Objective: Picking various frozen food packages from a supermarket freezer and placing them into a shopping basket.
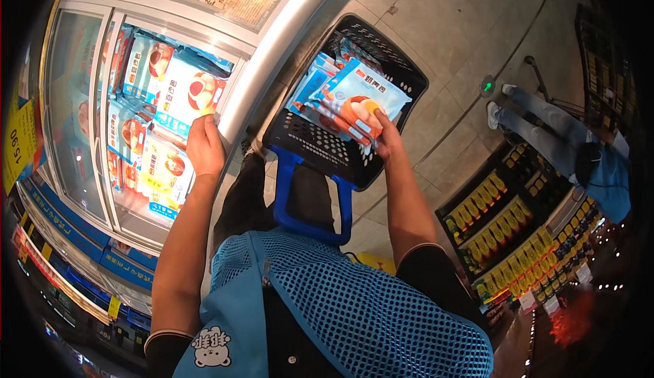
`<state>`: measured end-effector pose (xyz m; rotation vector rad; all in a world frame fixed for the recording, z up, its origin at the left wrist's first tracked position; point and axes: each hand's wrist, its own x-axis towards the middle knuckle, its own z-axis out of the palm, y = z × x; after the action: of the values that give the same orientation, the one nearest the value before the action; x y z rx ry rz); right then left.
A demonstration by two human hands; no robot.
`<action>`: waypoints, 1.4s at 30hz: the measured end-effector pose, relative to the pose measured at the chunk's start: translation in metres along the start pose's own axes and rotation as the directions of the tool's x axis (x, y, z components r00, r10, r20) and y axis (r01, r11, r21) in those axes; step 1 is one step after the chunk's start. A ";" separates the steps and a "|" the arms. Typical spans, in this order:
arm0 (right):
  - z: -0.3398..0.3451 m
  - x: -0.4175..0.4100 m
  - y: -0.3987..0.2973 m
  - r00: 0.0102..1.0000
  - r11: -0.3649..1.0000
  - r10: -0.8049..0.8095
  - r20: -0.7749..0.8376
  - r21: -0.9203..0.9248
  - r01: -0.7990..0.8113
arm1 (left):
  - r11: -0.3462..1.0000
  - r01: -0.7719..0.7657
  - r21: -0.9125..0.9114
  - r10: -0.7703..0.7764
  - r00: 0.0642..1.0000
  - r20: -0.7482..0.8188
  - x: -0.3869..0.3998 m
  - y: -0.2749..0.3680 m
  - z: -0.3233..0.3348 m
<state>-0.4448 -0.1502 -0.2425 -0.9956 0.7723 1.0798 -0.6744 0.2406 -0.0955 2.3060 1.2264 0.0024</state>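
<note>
My right hand (389, 135) grips the lower right edge of a pale blue bag of frozen buns (369, 97), its thumb on the printed front. That bag lies over other bags in a black plastic shopping basket (327, 148) with a blue handle (282, 194). At the inner edge of an open chest freezer (179, 25), my left hand (206, 148) is held with its fingers bent, close to a white and blue bag of buns (179, 94). Whether its fingertips touch or hold that bag is hidden.
Sliding glass lids (74, 117) cover part of the freezer. A yellow price tag (19, 143) hangs at the far left. On the right, a person in a blue vest (608, 179) stands near shelves of yellow packages (500, 219). Grey floor tiles (449, 36) run between.
</note>
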 end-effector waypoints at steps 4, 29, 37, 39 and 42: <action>0.010 0.028 -0.009 0.999 0.998 0.046 0.008 0.051 -0.046 | 0.998 0.038 -0.059 -0.037 0.999 0.015 0.001 0.003 0.000; -0.095 0.290 -0.081 0.993 0.994 0.112 0.029 -0.018 -0.112 | 0.994 0.055 -0.091 -0.053 0.998 0.022 -0.004 -0.002 0.002; -0.075 0.219 -0.091 0.830 0.950 -0.210 -0.517 -0.307 0.049 | 0.993 0.067 -0.097 -0.065 0.998 0.015 -0.001 0.009 -0.007; -0.035 0.178 -0.085 0.814 0.833 -0.438 -0.381 -0.513 0.208 | 0.990 0.110 -0.086 -0.108 0.994 0.024 -0.003 0.008 -0.006; 0.065 0.099 -0.066 0.728 0.592 -0.680 -0.085 -0.650 0.477 | 0.991 0.082 -0.104 -0.084 0.996 -0.017 -0.004 0.006 -0.007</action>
<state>-0.3492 -0.0657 -0.2890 -1.8618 0.2783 0.5458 -0.6733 0.2376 -0.0860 2.1704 1.3016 0.0603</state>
